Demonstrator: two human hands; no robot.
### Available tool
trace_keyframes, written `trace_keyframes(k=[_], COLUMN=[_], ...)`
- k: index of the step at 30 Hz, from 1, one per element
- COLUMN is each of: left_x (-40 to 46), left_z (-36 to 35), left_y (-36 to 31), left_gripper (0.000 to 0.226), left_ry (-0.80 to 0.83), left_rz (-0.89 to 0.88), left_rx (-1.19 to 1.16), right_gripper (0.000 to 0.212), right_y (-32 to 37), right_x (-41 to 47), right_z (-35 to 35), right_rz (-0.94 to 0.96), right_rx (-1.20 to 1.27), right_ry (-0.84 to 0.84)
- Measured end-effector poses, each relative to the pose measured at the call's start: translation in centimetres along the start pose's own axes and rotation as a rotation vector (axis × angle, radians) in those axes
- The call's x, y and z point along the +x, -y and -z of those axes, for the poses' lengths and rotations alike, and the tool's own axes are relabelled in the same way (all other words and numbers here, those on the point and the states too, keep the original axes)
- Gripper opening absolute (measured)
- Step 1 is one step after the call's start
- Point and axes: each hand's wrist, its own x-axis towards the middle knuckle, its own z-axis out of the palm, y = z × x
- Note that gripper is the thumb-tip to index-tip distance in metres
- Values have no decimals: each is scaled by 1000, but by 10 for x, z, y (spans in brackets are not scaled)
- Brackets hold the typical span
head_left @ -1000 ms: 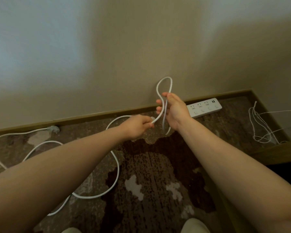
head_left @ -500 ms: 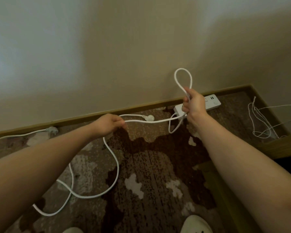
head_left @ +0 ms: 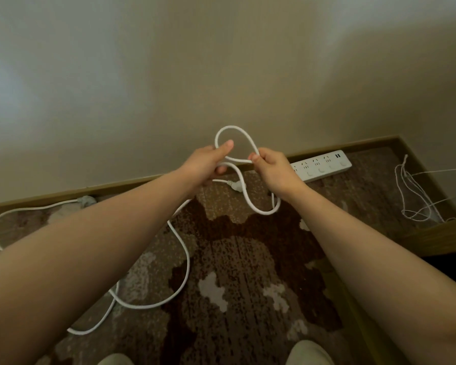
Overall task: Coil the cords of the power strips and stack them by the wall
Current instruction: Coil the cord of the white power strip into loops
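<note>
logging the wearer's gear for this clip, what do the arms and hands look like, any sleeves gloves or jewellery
Both forearms are bare up to the frame edge, with no sleeve in view. The left hand and right hand wear no gloves. No watch, ring or wristband shows on either.

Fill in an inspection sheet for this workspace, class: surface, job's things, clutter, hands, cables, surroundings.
Surface: brown patterned carpet.
Job's things: white power strip lying on the carpet by the wall; its cord looped between both hands, the rest trailing over the carpet.
Clutter: nothing seen.
Hands: left hand and right hand both grip the cord.
Cables: second cord along the wall at left; thin wires at right.
Surroundings: plain wall, baseboard.
</note>
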Motion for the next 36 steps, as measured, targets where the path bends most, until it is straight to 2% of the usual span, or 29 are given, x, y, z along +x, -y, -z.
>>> trace_keyframes(k=[5,8,11,14,17,19,22,24,28,30,34,36], left_x=[5,11,18,19,16,11,8,7,3,0,-2,-3], left_z=[-9,-5,8,19,15,7,-3,-2,30,53,92,100], left_y=[-3,-3,-6,1,7,8,16,22,41,50,56,56], left_gripper=[36,38,39,34,28,29,37,33,30,29,24,22], left_ry=[-221,-316,-386,-392,-348,-280,-124,-1,188,183,70,86], left_rz=[-77,-74,-118,-213,-315,-341,-328,-284,-145,-94,-33,-26], left_rx=[16,50,110,296,514,579,666,703,744,752,719,761], right_gripper=[30,33,34,28,26,26,26,27,29,29,29,29], right_y=[-2,-12,-18,-14,-13,-14,-20,-27,-48,-55,-55,-54], right_x=[1,-1,0,7,11,14,17,19,20,20,24,23], right_z=[1,3,8,20,29,29,35,44,59,61,65,66], right_rz=[36,-58,-226,-367,-496,-530,-452,-387,-338,-318,-243,-192], right_rx=[-44,3,268,615,856,895,763,621,355,254,97,55], right_ry=[32,70,128,144,86,-4,-215,-340,-480,-513,-566,-574])
